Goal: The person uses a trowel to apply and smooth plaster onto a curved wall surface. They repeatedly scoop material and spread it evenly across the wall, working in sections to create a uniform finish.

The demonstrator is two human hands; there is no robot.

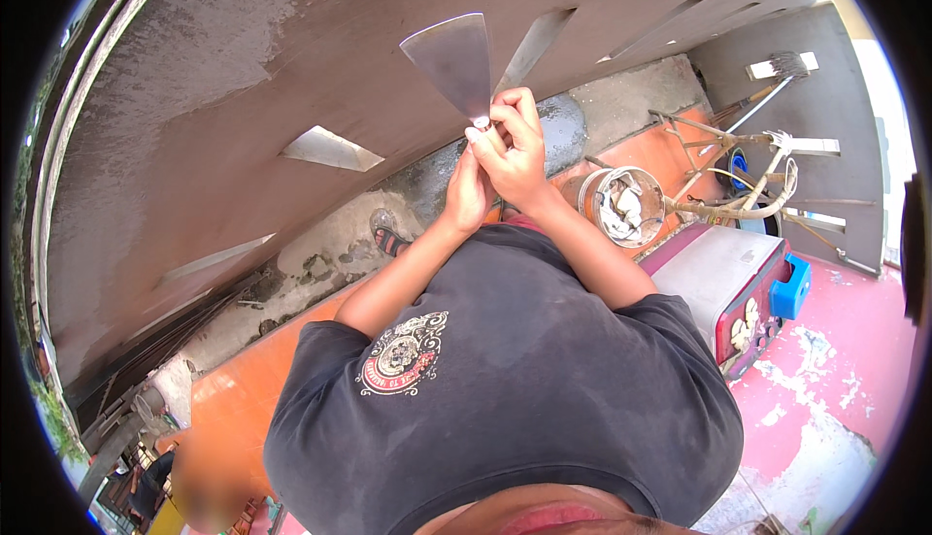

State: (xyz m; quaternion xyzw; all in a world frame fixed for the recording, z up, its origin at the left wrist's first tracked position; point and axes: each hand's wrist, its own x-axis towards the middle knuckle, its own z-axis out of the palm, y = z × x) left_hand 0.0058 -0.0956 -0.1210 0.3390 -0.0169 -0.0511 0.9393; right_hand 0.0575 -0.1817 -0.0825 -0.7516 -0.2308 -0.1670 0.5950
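Note:
A putty knife (453, 61) with a wide, flaring metal blade points up and away from me, in front of the grey wall. My right hand (520, 151) is closed around its handle, just below the blade. Against the right hand presses my left hand (468, 193), its fingers closed at the same handle. Most of the handle is hidden by the fingers.
The grey wall (320, 40) with slanted slots runs close ahead. On my right stand a bucket (626, 207) of whitish pieces, a white-and-maroon box (720, 258) with a blue container (790, 286), and a wooden-pole frame (748, 207). A blurred person (209, 482) is at lower left.

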